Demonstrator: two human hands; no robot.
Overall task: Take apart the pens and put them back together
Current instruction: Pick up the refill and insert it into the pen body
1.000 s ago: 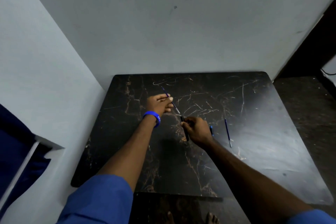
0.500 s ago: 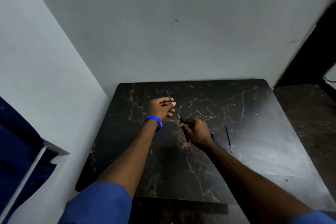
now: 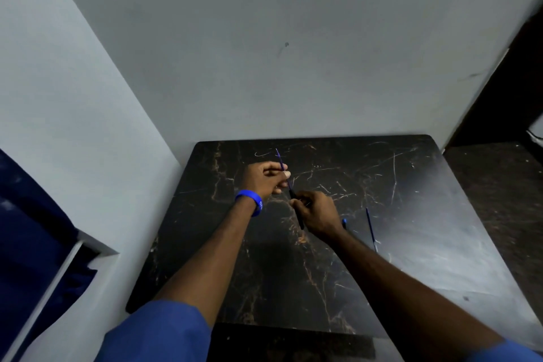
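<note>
My left hand [image 3: 262,178], with a blue wristband, pinches a thin blue refill [image 3: 280,159] whose free end points up and away. My right hand [image 3: 318,212] grips a dark pen barrel [image 3: 300,219] that slants down from the refill; the two parts meet in one line between my hands. Both hands hover over the middle of the black marbled table [image 3: 411,185]. A second thin blue refill [image 3: 370,228] lies flat on the table right of my right hand. A small blue pen part [image 3: 344,223] lies just beside my right wrist, partly hidden.
White walls close in the table on the left and far sides. A dark floor and doorway [image 3: 505,185] lie to the right. Blue fabric [image 3: 26,238] hangs at the lower left. The table's near edge runs under my forearms.
My hands have come closer together, and the refill has gone deeper into the barrel. The camera has tilted up, so the table sits lower in view.
</note>
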